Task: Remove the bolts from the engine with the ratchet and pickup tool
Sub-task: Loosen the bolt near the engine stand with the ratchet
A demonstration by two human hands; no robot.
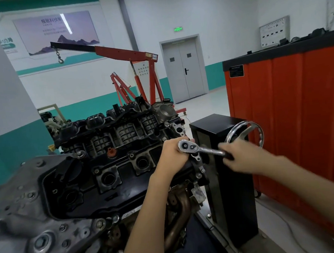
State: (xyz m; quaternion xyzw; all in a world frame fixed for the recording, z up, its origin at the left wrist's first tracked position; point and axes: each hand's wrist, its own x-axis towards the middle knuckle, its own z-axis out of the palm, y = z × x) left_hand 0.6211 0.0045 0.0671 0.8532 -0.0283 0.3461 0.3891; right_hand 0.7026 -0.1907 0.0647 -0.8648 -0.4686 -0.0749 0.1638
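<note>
The engine (pixel 97 173) fills the lower left, with a black valve cover and a black intake manifold behind it. A chrome ratchet (pixel 202 148) lies level over the engine's right end. My left hand (pixel 172 155) is wrapped around the ratchet's head from below, hiding whatever sits under the head. My right hand (pixel 240 158) grips the dark handle end of the ratchet, and it looks blurred. Several bolts show on the valve cover's rim, one of them a bolt (pixel 197 158) just below the ratchet head. No pickup tool is in view.
A black engine stand column (pixel 229 191) with a chrome handwheel (pixel 244 133) stands right of the engine. An orange cabinet (pixel 304 123) lines the right side. A red engine crane (pixel 137 78) and a grey double door (pixel 184 69) are behind.
</note>
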